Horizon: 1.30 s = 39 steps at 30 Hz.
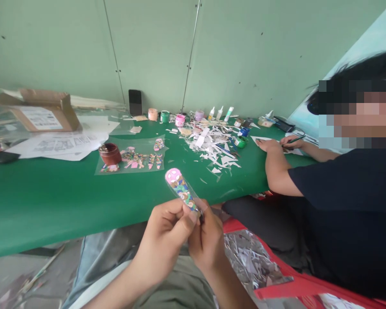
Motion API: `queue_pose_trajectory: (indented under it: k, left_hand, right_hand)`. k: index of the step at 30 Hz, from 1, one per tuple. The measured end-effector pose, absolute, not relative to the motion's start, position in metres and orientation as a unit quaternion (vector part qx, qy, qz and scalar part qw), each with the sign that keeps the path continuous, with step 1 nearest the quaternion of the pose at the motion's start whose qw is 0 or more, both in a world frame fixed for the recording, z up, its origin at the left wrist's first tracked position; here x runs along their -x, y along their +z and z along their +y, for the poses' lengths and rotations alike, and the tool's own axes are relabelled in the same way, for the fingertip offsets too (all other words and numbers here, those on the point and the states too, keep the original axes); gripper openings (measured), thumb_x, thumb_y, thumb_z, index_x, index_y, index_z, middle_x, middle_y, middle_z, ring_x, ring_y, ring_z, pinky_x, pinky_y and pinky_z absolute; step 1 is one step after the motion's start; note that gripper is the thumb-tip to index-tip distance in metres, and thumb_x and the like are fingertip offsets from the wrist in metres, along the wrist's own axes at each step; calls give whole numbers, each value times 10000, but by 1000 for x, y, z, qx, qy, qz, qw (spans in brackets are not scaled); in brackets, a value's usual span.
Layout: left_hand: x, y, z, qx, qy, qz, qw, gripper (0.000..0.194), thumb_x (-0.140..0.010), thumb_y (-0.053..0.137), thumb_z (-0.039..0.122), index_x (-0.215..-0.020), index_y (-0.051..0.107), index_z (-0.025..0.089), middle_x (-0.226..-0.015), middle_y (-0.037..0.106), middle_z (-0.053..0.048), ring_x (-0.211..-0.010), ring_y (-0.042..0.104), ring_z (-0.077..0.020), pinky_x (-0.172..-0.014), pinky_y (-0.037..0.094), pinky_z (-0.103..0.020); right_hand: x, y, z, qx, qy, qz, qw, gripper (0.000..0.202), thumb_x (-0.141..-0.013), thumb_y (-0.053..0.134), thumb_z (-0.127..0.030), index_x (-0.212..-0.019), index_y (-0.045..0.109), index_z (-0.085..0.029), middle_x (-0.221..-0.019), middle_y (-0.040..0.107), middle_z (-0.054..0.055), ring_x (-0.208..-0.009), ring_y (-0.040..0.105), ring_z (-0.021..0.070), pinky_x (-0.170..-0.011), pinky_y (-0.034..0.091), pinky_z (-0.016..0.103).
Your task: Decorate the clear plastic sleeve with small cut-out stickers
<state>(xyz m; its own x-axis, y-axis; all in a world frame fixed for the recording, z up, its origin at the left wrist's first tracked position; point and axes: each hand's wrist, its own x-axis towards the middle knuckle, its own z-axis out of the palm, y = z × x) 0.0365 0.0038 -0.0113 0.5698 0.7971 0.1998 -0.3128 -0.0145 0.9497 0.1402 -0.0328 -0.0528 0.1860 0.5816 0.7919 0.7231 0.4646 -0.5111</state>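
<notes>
Between two hands (167,236) (209,240) juts one patterned strip (181,189).

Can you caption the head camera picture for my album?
Left hand and right hand hold a colorful strip before a green table scattered with white scraps.

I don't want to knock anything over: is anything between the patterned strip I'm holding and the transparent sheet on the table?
Nothing visible stands between the patterned strip and the transparent sheet. The reddish-brown pot stands on the sheet's left part, beside coloured pieces.
</notes>
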Motion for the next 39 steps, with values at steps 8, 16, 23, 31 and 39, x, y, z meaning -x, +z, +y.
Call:
queue_pose_trajectory:
  k: [8, 16, 23, 31, 39]
  left_hand:
    - [-38, -4, 7, -581, 395, 205, 681, 417, -922, 611, 389, -588, 499, 166, -528, 339, 63, -515, 231, -75, -483, 230, -222]
    - [-36, -4, 9, -596, 374, 192, 684, 370, -914, 630, 361, -621, 534, 157, -572, 321, 66, -536, 180, -73, -493, 237, -219]
    - [-35, -11, 11, -579, 383, 191, 694, 372, -932, 604, 353, -629, 509, 159, -596, 336, 59, -542, 195, -73, -491, 234, -218]
    - [-32, -6, 10, -596, 369, 195, 687, 402, -915, 634, 380, -608, 494, 161, -577, 316, 62, -550, 195, -78, -502, 246, -216]
    - [-27, -1, 10, -630, 340, 183, 674, 364, -918, 648, 370, -640, 539, 163, -581, 352, 65, -547, 234, -82, -522, 278, -219]
  right_hand:
    - [-145, -46, -32, 497, -18, -650, 574, 306, -869, 407, -39, -1049, 571, -225, -803, 733, 16, -668, 726, 173, -584, 555, 233]
    - [-142, -44, -34, 509, -32, -646, 568, 334, -891, 419, -40, -1130, 577, -211, -884, 763, 43, -744, 756, 184, -637, 588, 246]
    - [-140, -42, -35, 522, -48, -641, 561, 348, -884, 399, -29, -1119, 579, -213, -860, 759, 30, -730, 759, 178, -621, 593, 229]
    - [-136, -46, -36, 543, -56, -622, 562, 327, -927, 413, -78, -1189, 572, -193, -1015, 782, 76, -853, 776, 191, -699, 603, 242]
    - [-143, -40, -37, 517, -71, -643, 561, 337, -885, 416, -54, -1126, 591, -213, -873, 767, 40, -744, 759, 179, -645, 586, 236]
